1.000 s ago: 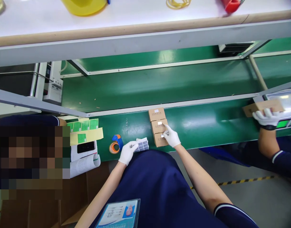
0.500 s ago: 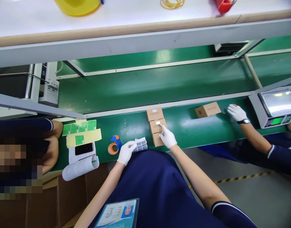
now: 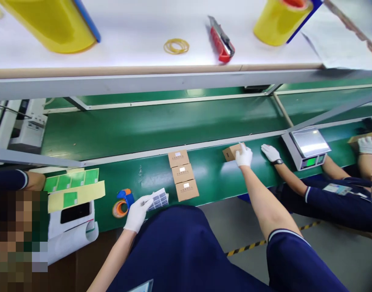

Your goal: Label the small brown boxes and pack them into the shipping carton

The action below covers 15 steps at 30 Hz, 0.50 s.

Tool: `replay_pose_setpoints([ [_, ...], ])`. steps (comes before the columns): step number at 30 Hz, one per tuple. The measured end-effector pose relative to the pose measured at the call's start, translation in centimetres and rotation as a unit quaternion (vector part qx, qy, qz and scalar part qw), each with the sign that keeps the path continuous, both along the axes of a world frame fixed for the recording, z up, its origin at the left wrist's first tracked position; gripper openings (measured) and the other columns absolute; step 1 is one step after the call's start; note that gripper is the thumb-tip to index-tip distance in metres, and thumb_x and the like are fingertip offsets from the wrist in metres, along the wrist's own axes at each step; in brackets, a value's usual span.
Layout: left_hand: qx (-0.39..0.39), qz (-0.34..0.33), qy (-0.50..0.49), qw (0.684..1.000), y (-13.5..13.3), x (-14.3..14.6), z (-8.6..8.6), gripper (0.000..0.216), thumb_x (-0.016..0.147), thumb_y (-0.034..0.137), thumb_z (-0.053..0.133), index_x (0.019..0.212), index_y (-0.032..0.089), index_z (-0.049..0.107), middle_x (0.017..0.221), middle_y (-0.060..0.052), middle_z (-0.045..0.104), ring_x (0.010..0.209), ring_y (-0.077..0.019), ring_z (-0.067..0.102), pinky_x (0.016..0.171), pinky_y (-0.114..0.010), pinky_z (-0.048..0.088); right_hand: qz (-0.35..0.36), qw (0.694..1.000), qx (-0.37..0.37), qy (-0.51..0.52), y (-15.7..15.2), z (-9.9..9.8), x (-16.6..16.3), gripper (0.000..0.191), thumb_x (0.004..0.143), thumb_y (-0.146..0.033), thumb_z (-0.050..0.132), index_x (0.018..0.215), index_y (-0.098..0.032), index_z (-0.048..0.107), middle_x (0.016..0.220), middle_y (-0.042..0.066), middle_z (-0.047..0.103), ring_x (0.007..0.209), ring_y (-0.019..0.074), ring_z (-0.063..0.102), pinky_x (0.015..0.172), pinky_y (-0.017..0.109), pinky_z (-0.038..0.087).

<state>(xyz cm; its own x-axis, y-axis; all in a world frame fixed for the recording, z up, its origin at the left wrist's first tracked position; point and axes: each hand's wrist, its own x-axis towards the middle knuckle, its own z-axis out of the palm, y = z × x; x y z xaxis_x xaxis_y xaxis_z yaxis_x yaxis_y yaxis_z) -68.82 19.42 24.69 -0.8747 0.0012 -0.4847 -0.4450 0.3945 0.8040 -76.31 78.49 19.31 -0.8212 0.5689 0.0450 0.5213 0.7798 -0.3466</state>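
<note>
My left hand (image 3: 138,213), in a white glove, pinches a sheet of grey-printed stickers (image 3: 159,199) near the front edge of the green bench. Reaching out to the right, my gloved right hand (image 3: 244,155) has its fingers closed on the right end of a small brown cardboard box (image 3: 230,153), which rests at an angle on the bench. Between my hands, three cardboard boxes stand in a row: the far box (image 3: 178,158), the middle box (image 3: 182,173) and the near box (image 3: 187,191). Each carries a small white label on top.
A tape dispenser (image 3: 123,202) stands left of my left hand, near green label sheets (image 3: 73,181) and a phone (image 3: 75,213). A co-worker's gloved hand (image 3: 270,153) lies beside a weighing scale (image 3: 307,148). On the shelf above are a utility knife (image 3: 221,40) and rubber bands (image 3: 176,46).
My right hand has left the near box of the row, now labelled, and moved right onto the separate box. My left hand still holds the sticker sheet. The view has shifted right.
</note>
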Motion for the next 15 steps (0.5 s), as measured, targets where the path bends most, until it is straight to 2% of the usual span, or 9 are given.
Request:
replay_pose_setpoints([
  [2, -0.009, 0.007, -0.006, 1.000, 0.6, 0.5, 0.1, 0.045, 0.077, 0.057, 0.074, 0.099, 0.018, 0.079, 0.108, -0.010, 0.080, 0.108, -0.0323, 0.070, 0.099, -0.043, 0.054, -0.024, 0.999, -0.017, -0.019, 4.3, -0.2, -1.5, 0.067, 0.089, -0.037, 0.056, 0.153, -0.019, 0.048, 0.138, 0.021, 0.055, 0.120, 0.0359, 0.055, 0.103, 0.049, 0.044],
  [4, -0.016, 0.019, -0.009, 1.000, 1.3, 1.2, 0.7, 0.044, 0.078, 0.055, 0.074, 0.100, 0.018, 0.079, 0.109, -0.010, 0.079, 0.107, -0.0320, 0.070, 0.100, -0.043, 0.054, -0.029, 0.995, -0.083, -0.036, 6.8, -1.3, -2.4, 0.083, 0.082, -0.041, 0.066, 0.157, -0.018, 0.040, 0.138, 0.021, 0.056, 0.118, 0.0354, 0.057, 0.101, 0.047, 0.046],
  [7, -0.021, 0.051, -0.003, 0.998, 2.3, 2.0, 1.9, 0.042, 0.078, 0.053, 0.075, 0.100, 0.018, 0.079, 0.112, -0.010, 0.079, 0.108, -0.0315, 0.070, 0.099, -0.043, 0.054, -0.026, 0.984, -0.174, -0.024, 7.0, -3.5, -2.4, 0.094, 0.078, -0.043, 0.071, 0.159, -0.014, 0.034, 0.134, 0.020, 0.060, 0.116, 0.0337, 0.061, 0.101, 0.044, 0.048],
  [10, -0.023, 0.075, -0.002, 0.997, 3.0, 2.1, 2.4, 0.041, 0.078, 0.052, 0.074, 0.097, 0.017, 0.079, 0.110, -0.011, 0.079, 0.106, -0.0314, 0.070, 0.096, -0.042, 0.055, 0.022, 0.978, -0.208, 0.001, 3.5, -4.9, -0.2, 0.100, 0.076, -0.045, 0.074, 0.161, -0.015, 0.032, 0.136, 0.020, 0.060, 0.118, 0.0342, 0.061, 0.102, 0.045, 0.048],
  [13, -0.023, 0.082, 0.006, 0.996, 3.3, 1.6, 2.1, 0.042, 0.074, 0.051, 0.076, 0.097, 0.016, 0.079, 0.106, -0.011, 0.079, 0.103, -0.0310, 0.070, 0.095, -0.043, 0.054, 0.084, 0.968, -0.234, 0.010, -2.3, -5.3, 3.7, 0.108, 0.073, -0.049, 0.078, 0.163, -0.020, 0.026, 0.132, 0.016, 0.061, 0.115, 0.0337, 0.062, 0.101, 0.047, 0.050],
  [15, -0.014, 0.082, 0.009, 0.996, 3.5, 1.3, 1.6, 0.042, 0.072, 0.050, 0.078, 0.095, 0.015, 0.079, 0.103, -0.011, 0.079, 0.100, -0.0304, 0.070, 0.094, -0.042, 0.053, 0.096, 0.969, -0.229, 0.010, -6.6, -5.4, 6.4, 0.110, 0.074, -0.052, 0.077, 0.164, -0.022, 0.023, 0.128, 0.016, 0.062, 0.114, 0.0342, 0.061, 0.100, 0.048, 0.050],
])
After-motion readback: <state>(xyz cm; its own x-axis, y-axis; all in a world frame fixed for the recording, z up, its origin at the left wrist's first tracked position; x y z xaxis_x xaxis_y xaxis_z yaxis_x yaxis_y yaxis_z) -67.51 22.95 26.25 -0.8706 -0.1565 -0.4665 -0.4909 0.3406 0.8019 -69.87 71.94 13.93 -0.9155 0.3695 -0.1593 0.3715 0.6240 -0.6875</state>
